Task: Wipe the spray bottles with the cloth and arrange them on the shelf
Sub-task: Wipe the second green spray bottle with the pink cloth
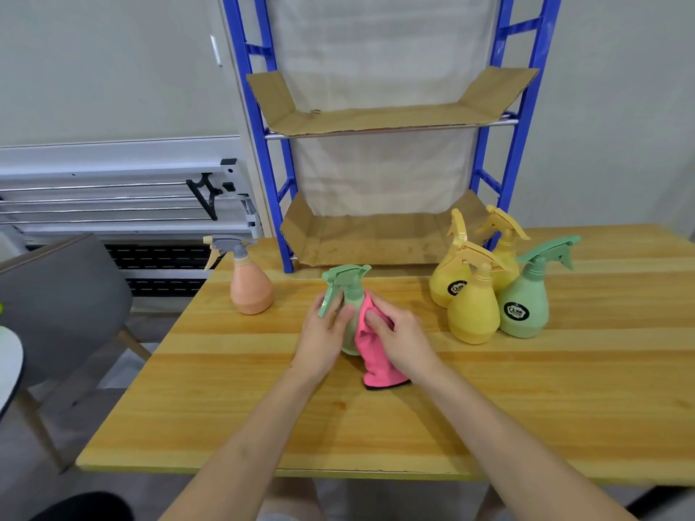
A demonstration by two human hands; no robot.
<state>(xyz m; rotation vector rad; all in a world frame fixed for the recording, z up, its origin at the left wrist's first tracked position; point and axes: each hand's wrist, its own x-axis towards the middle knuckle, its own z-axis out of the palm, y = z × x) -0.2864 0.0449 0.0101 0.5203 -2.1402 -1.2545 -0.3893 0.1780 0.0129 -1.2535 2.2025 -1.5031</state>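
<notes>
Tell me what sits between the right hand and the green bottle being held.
The pink cloth: in the head view the right hand presses it against the green spray bottle, which the left hand grips from the other side.

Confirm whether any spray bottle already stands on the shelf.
No: both cardboard-lined tiers of the shelf hold no bottles; all six stand on the table.

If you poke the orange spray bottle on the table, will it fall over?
Probably not easily. The orange spray bottle has a wide, rounded bottom and narrow top, so it likely stands steady on the table. A push high on its grey trigger head would tip it sooner. It looks like smooth plastic, so it may just slide.
</notes>
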